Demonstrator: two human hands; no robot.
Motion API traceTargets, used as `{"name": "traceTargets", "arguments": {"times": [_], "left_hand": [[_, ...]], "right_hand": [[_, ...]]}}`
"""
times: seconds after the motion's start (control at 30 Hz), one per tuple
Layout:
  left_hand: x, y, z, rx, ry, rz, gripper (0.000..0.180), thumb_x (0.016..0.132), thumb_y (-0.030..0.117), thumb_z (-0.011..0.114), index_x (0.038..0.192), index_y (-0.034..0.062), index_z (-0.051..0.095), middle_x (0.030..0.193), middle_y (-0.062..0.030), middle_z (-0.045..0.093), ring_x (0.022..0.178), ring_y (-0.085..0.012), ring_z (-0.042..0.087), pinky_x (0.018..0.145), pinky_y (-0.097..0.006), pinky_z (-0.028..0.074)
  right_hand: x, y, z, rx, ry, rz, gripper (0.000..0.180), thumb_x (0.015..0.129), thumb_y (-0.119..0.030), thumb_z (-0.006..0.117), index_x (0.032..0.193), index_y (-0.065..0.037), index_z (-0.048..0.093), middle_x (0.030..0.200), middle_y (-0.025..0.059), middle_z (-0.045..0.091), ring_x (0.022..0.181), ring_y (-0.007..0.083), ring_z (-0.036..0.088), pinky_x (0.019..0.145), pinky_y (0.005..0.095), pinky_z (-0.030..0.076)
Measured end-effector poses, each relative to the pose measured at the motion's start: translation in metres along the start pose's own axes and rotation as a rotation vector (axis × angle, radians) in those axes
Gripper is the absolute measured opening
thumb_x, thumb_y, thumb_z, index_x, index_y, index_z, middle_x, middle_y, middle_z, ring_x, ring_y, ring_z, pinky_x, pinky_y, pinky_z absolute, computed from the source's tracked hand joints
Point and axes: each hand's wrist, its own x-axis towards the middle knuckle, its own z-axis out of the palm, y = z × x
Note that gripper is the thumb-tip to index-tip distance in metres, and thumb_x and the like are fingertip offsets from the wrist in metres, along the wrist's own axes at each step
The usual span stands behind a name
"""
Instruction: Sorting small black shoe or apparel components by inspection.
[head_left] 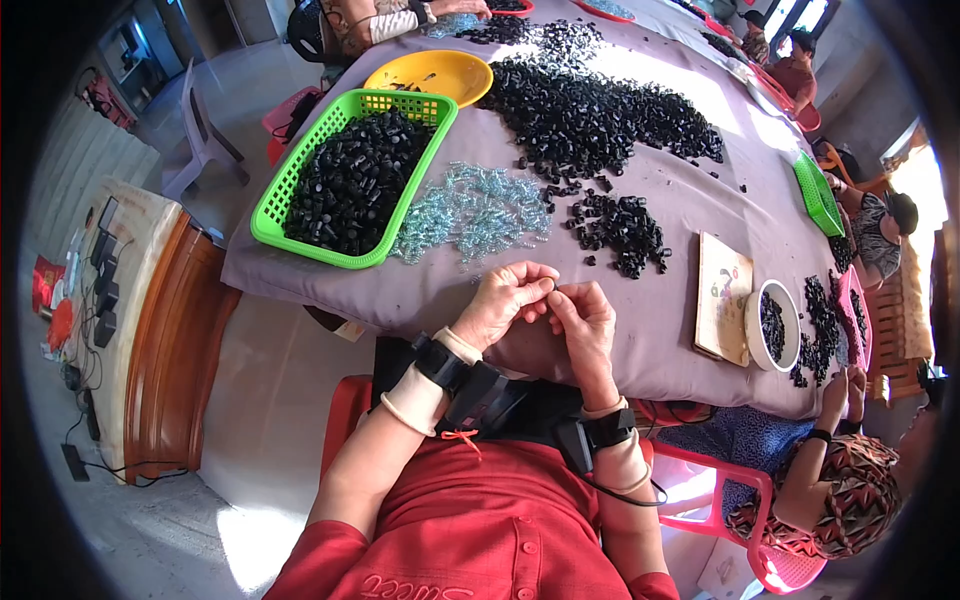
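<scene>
Together, left hand (503,302) and right hand (588,325) meet near the edge of the table (650,318), fingertips pinching a tiny piece (550,285) between them, apparently at a joining or checking step, with steady alignment likely needed next.

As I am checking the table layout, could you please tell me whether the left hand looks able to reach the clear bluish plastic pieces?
Probably yes: the clear bluish plastic pieces lie just beyond the left hand, and the green plastic basket stands beside them, not in the way.
</scene>
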Motion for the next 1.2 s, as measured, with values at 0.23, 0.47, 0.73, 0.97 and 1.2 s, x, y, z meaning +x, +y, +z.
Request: {"name": "traceTargets", "arguments": {"times": [0.23,0.47,0.73,0.97,1.2], "left_hand": [[-0.001,0.003,-0.001,0.017,-0.104,-0.016,0.016,0.088,0.014,0.053,0.1,0.0047,0.056,0.077,-0.0002,0.058,0.061,-0.0057,0.054,0.053,-0.016,0.044],[0.002,-0.001,-0.01,-0.102,-0.107,-0.03,0.02,0.087,0.012,0.054,0.105,0.0038,0.052,0.079,-0.0011,0.057,0.061,-0.0064,0.053,0.053,-0.017,0.044],[0.001,0.003,-0.008,-0.223,-0.063,-0.067,0.02,0.086,0.009,0.055,0.104,0.0054,0.047,0.076,-0.0025,0.054,0.06,-0.0093,0.052,0.057,-0.022,0.047],[-0.001,-0.003,-0.01,-0.321,-0.074,-0.099,0.019,0.086,0.008,0.055,0.104,0.0061,0.048,0.078,-0.0028,0.054,0.063,-0.0097,0.052,0.06,-0.023,0.048],[-0.002,-0.003,-0.012,-0.358,-0.081,-0.083,0.028,0.084,0.005,0.057,0.109,0.0064,0.044,0.082,-0.0023,0.054,0.067,-0.0104,0.053,0.064,-0.024,0.048]], "right_hand": [[-0.001,-0.004,-0.001,0.039,-0.015,0.029,0.01,0.08,-0.005,0.063,0.084,-0.003,0.055,0.066,-0.001,0.056,0.054,0.0022,0.047,0.046,0.0155,0.035],[0.005,-0.001,0.006,0.013,-0.069,0.017,0.018,0.082,-0.007,0.061,0.098,-0.001,0.054,0.071,-0.0003,0.057,0.058,0.0026,0.048,0.049,0.016,0.037],[0.007,-0.007,0.007,-0.099,-0.214,-0.019,0.022,0.088,-0.012,0.052,0.107,0.0,0.051,0.071,-0.0003,0.056,0.06,0.0032,0.048,0.052,0.0168,0.038],[0.004,-0.007,0.007,-0.139,-0.204,-0.042,0.022,0.088,-0.013,0.054,0.106,0.0,0.051,0.069,-0.0009,0.055,0.058,0.0041,0.046,0.052,0.0175,0.039],[0.003,-0.006,0.009,-0.181,-0.198,-0.067,0.022,0.087,-0.012,0.054,0.106,0.0,0.054,0.084,0.0011,0.054,0.057,0.0045,0.046,0.051,0.0181,0.039]]}}
